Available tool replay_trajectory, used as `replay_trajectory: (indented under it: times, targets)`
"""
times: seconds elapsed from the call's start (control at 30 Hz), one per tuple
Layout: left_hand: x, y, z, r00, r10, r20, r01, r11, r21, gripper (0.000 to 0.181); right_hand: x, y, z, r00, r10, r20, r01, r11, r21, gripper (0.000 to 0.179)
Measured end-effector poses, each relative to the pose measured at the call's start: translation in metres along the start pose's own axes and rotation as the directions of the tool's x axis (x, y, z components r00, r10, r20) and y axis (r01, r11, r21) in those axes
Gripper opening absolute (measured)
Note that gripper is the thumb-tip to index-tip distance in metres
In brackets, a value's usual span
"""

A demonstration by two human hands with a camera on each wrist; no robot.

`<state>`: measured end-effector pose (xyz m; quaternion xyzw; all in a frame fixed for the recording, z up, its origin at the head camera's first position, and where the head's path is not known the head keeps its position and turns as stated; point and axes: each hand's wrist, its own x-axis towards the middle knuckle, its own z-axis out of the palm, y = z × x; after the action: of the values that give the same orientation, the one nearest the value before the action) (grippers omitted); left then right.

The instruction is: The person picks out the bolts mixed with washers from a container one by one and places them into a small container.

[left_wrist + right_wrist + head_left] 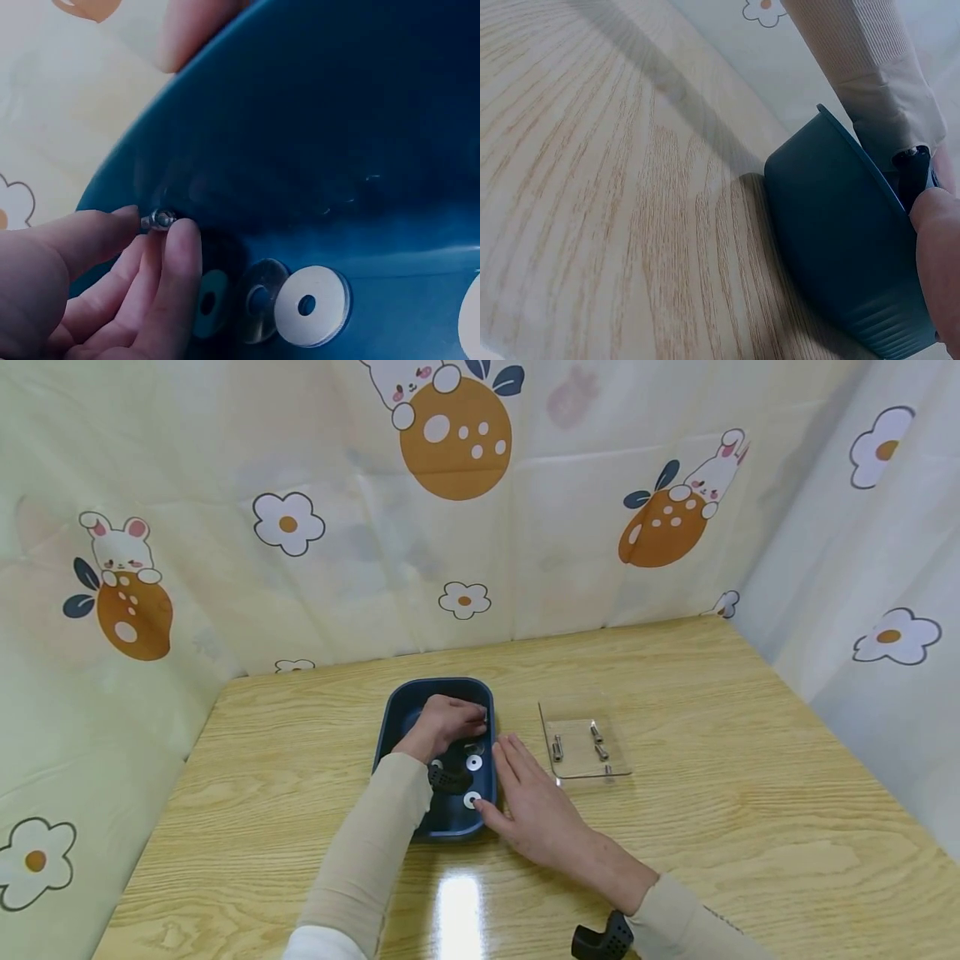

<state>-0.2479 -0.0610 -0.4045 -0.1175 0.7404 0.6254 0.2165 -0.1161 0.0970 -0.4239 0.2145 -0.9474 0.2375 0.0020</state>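
My left hand [448, 724] reaches down into a dark blue tray [450, 837], near its right wall. In the left wrist view its thumb and forefinger pinch a small metal socket-head screw [161, 219] close to the wall. Below the fingertips, flat washers lie on the tray floor: a shiny white-looking washer [313, 324], a darker one [259, 328] and a shadowed one beside them. My right hand [543, 818] rests along the tray's right side, fingers straight and together, thumb at the rim. The right wrist view shows the tray's outer wall [832, 225] and part of that hand.
Right of the tray, a clear plastic plate [581, 766] lies on the wood-grain table [720, 760]. Several metal screws [557, 748] are on it. A patterned curtain [360, 602] hangs behind and along both sides of the table.
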Motion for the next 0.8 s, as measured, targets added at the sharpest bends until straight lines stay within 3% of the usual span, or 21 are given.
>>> replay_trajectory:
  times: [0.57, 0.8]
  targets:
    - [0.0021, -0.0038, 0.0026, 1.0, -0.023, 0.006, 0.023, 1.0, 0.016, 0.018, -0.0005, 0.0002, 0.0005, 1.0, -0.005, -0.007, 0.005, 1.0, -0.001, 0.081]
    - [0.0006, -0.0037, -0.0002, 1.0, -0.003, 0.022, 0.003, 1.0, -0.001, 0.021, -0.0006, 0.0006, 0.0005, 1.0, -0.006, -0.002, 0.006, 1.0, -0.01, 0.08]
